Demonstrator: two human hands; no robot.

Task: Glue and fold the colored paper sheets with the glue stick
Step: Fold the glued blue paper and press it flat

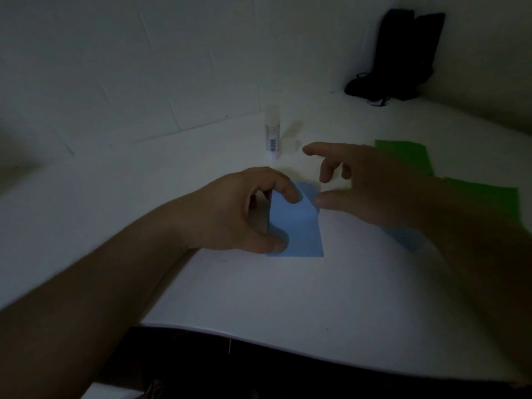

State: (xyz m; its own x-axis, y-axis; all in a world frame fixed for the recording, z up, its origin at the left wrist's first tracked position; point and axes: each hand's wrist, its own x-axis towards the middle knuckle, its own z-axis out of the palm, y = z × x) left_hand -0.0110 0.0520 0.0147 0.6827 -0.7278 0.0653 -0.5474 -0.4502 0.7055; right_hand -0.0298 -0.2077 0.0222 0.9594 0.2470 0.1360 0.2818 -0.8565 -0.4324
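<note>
Dimly lit interior. A white tiled wall with faint grout lines (144, 67) fills the upper left and centre of the frame and meets a second plain white wall (489, 53) at a corner in the upper right. A smooth white tabletop (288, 298) spans the middle and lower frame. A dark floor area (259, 375) lies below its curved near edge.

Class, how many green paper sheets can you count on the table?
2: one green sheet lies beyond the right hand; a second green sheet lies nearer, at right. Both are partly hidden.
</note>
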